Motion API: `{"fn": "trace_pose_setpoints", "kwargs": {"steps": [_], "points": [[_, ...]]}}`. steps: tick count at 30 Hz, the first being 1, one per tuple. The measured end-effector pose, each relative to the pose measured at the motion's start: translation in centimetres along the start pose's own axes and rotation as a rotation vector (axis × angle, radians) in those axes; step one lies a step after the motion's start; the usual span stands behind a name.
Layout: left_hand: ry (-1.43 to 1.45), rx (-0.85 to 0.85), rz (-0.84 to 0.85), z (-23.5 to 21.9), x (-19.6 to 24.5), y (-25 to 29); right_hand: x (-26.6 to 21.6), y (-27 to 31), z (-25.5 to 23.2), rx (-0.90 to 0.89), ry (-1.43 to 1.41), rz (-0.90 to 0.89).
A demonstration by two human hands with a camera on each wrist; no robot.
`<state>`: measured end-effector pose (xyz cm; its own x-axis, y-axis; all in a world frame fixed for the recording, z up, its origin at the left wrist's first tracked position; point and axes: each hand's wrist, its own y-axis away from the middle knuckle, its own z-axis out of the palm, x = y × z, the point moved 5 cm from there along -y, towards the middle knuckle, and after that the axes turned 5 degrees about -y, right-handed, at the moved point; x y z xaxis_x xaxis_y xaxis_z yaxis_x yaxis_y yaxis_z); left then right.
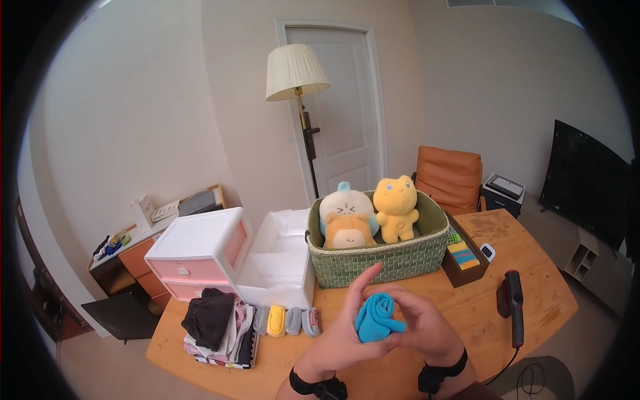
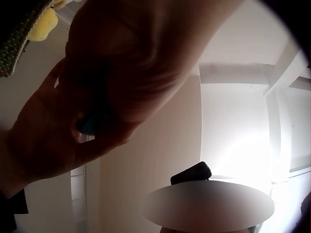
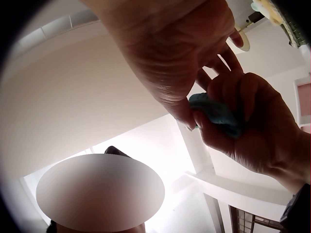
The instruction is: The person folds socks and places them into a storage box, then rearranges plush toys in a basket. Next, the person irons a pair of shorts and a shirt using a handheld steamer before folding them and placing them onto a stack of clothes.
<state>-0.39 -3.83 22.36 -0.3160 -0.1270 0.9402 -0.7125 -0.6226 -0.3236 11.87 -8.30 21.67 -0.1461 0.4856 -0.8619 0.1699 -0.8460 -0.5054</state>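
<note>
A rolled turquoise cloth (image 1: 377,319) is held up between both hands above the front of the table. My left hand (image 1: 341,340) grips its left side, thumb along the bottom and index finger raised. On the other side my right hand (image 1: 420,323) pinches the roll's edge between thumb and fingers. In the right wrist view the cloth (image 3: 216,114) shows between the left hand (image 3: 262,121) and the right hand (image 3: 180,58). Only a small dark part of the cloth (image 2: 88,125) appears in the left wrist view.
Small rolls, grey and yellow (image 1: 276,321), line up beside a clothes pile (image 1: 223,330). Behind are a pink-and-white drawer unit (image 1: 193,243), a white bin (image 1: 273,297), a green basket (image 1: 380,267) of plush toys and a brown box (image 1: 467,275). A black corded device (image 1: 513,300) lies right.
</note>
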Motion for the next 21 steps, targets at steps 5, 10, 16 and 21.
{"fn": "trace_pose_setpoints", "kwargs": {"steps": [5,10,16,21], "points": [[-0.059,-0.166,0.014,0.1,0.4,0.3,1.0,0.0,-0.8,0.015,-0.161,-0.016],[0.052,-0.171,0.025,0.0,0.4,0.2,0.3,0.1,-0.8,0.123,-0.170,-0.067],[-0.164,0.174,0.325,-2.4,0.4,-0.3,-0.8,0.3,-2.3,0.339,-0.050,-0.220],[-0.523,0.525,0.710,-3.6,0.8,1.5,-1.4,0.2,-3.1,0.457,0.098,-0.270]]}}
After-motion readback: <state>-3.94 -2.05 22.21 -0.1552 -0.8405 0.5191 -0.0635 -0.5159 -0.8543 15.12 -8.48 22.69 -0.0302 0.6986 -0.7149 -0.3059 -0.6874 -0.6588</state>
